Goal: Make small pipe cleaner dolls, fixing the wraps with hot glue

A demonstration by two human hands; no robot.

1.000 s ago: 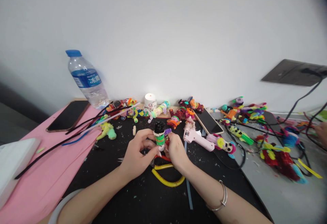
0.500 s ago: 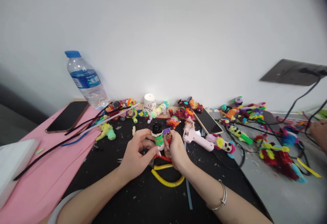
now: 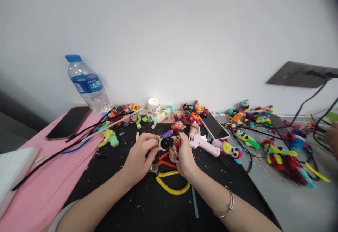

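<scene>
Between its thumb and fingers, my left hand (image 3: 141,154) pinches a small pipe-cleaner doll (image 3: 167,143). The doll's black top faces me, and a purple fuzzy piece (image 3: 166,134) sticks out behind it; its body is mostly hidden. Wrapped around a red lighter (image 3: 177,141) with a brass-coloured top, my right hand (image 3: 185,156) is close beside the doll. I cannot make out a flame. Below both hands lie pliers with yellow handles (image 3: 173,190) and scissors with red handles (image 3: 166,163) on the black mat (image 3: 148,211).
A pink glue gun (image 3: 204,145) rests right of my hands. Along the wall lie several pipe-cleaner figures (image 3: 185,119), a paper cup (image 3: 154,105) and a phone (image 3: 214,125). At left stand a water bottle (image 3: 88,84) and another phone (image 3: 68,122). Another person's hand (image 3: 332,136) is at far right.
My left hand has tilted the doll so its black top now points toward me and the lighter; the purple piece swung to the back. The right hand keeps the lighter nearly in place.
</scene>
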